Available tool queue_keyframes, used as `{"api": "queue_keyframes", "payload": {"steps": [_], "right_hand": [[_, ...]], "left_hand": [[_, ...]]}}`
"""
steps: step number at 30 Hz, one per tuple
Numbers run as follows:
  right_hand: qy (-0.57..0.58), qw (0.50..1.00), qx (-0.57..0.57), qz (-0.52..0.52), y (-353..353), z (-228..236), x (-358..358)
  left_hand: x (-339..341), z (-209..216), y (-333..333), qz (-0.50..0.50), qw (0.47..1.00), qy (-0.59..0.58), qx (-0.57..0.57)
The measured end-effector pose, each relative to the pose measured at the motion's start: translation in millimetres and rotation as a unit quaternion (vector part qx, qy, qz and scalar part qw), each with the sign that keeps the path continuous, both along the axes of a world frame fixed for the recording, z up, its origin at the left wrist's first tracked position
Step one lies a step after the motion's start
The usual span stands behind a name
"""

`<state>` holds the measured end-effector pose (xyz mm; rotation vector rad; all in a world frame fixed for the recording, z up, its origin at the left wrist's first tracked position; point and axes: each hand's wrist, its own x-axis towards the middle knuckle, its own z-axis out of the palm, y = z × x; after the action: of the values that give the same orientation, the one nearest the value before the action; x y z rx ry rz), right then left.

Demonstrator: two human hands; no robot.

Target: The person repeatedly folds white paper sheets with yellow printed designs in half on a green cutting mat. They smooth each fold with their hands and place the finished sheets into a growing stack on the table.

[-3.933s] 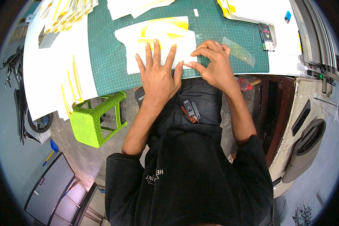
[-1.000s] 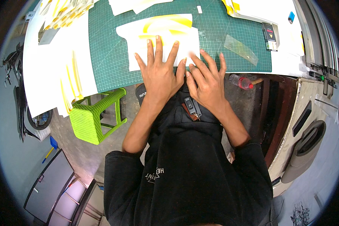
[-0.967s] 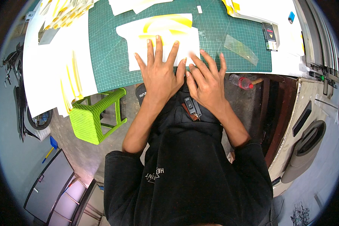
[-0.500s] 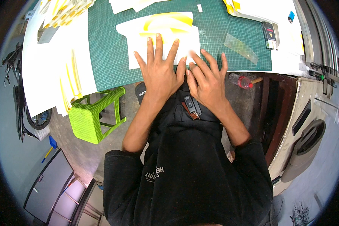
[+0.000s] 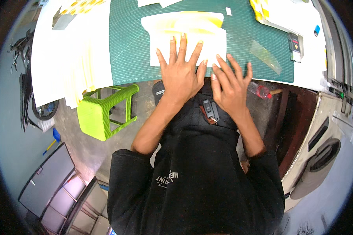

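Observation:
A white sheet with a yellow printed band (image 5: 157,26) lies on the green cutting mat (image 5: 129,51), near the front edge of the table. My left hand (image 5: 181,76) presses flat on its lower part with the fingers spread. At the sheet's lower right corner is my right hand (image 5: 231,86), fingers apart and slightly bent, with nothing visible in it. Its fingertips reach over the sheet's edge and the mat; whether they touch is unclear.
Yellow-and-white sheets (image 5: 86,74) hang over the table's left front edge. A clear plastic strip (image 5: 266,57) and a small dark box (image 5: 295,47) lie to the right. Below the table are a green stool (image 5: 93,117) and a bottle with a red cap (image 5: 261,91). Keys (image 5: 211,110) rest on my lap.
The whole view has shifted, so the table appears farther right. My right hand has drawn slightly back toward me over the sheet's corner. My left hand stays spread on the sheet.

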<state>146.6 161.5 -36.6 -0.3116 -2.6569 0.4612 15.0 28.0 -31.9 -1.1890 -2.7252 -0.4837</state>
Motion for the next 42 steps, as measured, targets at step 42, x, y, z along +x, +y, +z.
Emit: {"api": "queue_keyframes", "payload": {"steps": [42], "right_hand": [[-0.001,1.000,-0.007,0.019,3,1,-1]], "left_hand": [[-45,15,-14,-0.131,0.990,-0.038,-0.038]]}}
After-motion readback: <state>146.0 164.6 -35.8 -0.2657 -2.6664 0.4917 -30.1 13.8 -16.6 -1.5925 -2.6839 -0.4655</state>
